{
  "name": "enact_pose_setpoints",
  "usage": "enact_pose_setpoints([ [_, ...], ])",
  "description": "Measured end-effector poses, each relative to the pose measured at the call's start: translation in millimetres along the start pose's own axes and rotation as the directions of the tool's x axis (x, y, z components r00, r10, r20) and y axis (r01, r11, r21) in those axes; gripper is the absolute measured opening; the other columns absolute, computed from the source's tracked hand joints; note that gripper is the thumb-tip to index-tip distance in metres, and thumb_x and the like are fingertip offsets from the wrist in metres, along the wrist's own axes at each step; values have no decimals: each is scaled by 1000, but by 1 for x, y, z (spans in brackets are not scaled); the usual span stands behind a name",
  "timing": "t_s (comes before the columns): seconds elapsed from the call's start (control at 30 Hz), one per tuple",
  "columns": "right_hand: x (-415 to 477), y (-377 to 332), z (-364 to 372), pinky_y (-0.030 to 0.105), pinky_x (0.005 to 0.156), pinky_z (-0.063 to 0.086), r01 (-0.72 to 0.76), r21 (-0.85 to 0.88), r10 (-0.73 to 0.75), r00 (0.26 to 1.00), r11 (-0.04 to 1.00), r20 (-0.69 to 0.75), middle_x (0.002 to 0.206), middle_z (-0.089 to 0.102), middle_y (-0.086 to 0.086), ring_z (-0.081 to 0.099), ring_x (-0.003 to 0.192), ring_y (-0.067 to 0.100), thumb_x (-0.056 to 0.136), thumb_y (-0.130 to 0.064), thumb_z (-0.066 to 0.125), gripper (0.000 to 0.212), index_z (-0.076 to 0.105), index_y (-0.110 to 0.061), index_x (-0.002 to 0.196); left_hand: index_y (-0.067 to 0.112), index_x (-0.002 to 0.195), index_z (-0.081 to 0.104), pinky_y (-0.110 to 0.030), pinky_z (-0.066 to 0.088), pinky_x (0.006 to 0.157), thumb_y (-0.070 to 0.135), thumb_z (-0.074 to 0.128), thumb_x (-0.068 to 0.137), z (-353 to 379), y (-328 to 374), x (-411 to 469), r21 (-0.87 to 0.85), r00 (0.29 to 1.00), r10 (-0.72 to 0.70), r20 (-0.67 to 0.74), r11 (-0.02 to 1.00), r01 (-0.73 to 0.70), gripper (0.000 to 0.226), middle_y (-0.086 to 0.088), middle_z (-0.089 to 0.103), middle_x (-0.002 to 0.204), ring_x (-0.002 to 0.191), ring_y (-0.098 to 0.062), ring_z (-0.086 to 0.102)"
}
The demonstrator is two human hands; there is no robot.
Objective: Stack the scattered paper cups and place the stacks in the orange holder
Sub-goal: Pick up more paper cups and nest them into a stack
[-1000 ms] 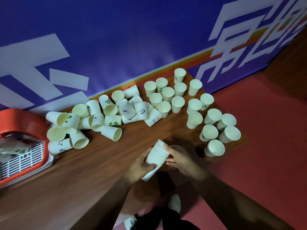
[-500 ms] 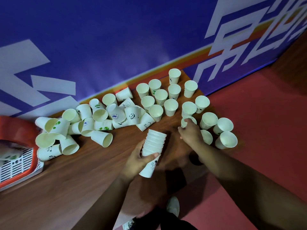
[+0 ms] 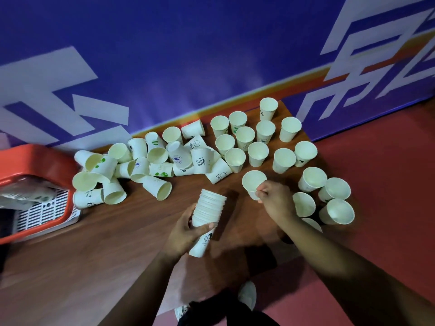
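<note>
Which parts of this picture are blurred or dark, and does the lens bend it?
Head view: the orange holder at the left edge is smeared; the middle cups sharper. Head view: dim light, dark shadows on the table between the stack of cups and the cup in the right hand; corners look stretched.

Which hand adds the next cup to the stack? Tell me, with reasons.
Right. The right hand pinches a cup beside the stack, near its open top; the left hand is full, gripping it.
</note>
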State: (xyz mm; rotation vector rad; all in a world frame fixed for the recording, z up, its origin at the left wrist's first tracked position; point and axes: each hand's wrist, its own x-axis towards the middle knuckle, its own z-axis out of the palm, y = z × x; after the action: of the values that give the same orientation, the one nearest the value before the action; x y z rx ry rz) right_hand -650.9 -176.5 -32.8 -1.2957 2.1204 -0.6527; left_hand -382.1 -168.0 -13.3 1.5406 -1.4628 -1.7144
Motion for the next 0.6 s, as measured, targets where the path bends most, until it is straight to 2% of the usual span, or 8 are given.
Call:
enact_pose_setpoints([
  [0.1,-9,-30,-11,26,65,52,0,385,-14,999,923,33,76,72,-3,66,65,7,87,-10,65,9,69,-16,82,28,128,55,-14,52,74,12,84,78,-10,-3,-6,19,1000,-8,-28,1000,9,60,4,72,113,100,-3,69],
  [0.2,-16,-65,-13,15,71,49,-34,599,-32,994,800,100,84,69,-5,60,75,-1,88,-11,69,5,71,-16,86,24,137,52,-17,52,83,16,87,75,-26,-6,-14,53,999,12,-38,999,-10,71,6,69,122,112,-9,65],
  [0.27,-20,-83,-7,26,83,51,-106,681,-47,978,724,203,87,67,-2,59,84,7,88,-12,69,7,70,-18,85,23,137,53,-17,51,86,13,87,74,-38,-7,-22,65,998,28,-51,998,-25,71,5,68,123,114,-9,64],
  [0.33,-28,-99,3,39,92,51,-165,716,-60,959,678,277,91,64,5,58,90,15,90,-10,67,10,69,-18,84,25,136,54,-17,51,88,10,87,74,-52,-10,-33,54,997,48,-66,998,-45,72,6,68,125,116,-9,63],
  [0.43,-36,-125,14,46,93,51,-77,686,-145,955,724,260,88,64,5,58,87,19,90,-11,66,18,70,-25,80,34,133,54,-14,49,88,9,87,73,-76,-11,-52,21,995,68,-78,998,-66,73,16,67,124,117,-2,61],
  [0.5,-41,-147,23,40,88,52,-18,649,-193,948,760,252,83,65,1,59,83,14,90,-10,66,19,70,-25,78,35,134,53,-11,47,89,9,86,74,-96,-13,-64,-1,993,95,-70,995,-95,73,20,66,125,118,1,60],
  [0.6,-59,-182,44,24,76,45,1,631,-250,919,776,306,75,64,-4,56,72,4,88,-4,67,14,68,-16,80,29,138,52,-11,48,86,6,84,75,-127,-21,-79,-45,992,116,-48,992,-118,74,18,66,128,119,-1,61],
])
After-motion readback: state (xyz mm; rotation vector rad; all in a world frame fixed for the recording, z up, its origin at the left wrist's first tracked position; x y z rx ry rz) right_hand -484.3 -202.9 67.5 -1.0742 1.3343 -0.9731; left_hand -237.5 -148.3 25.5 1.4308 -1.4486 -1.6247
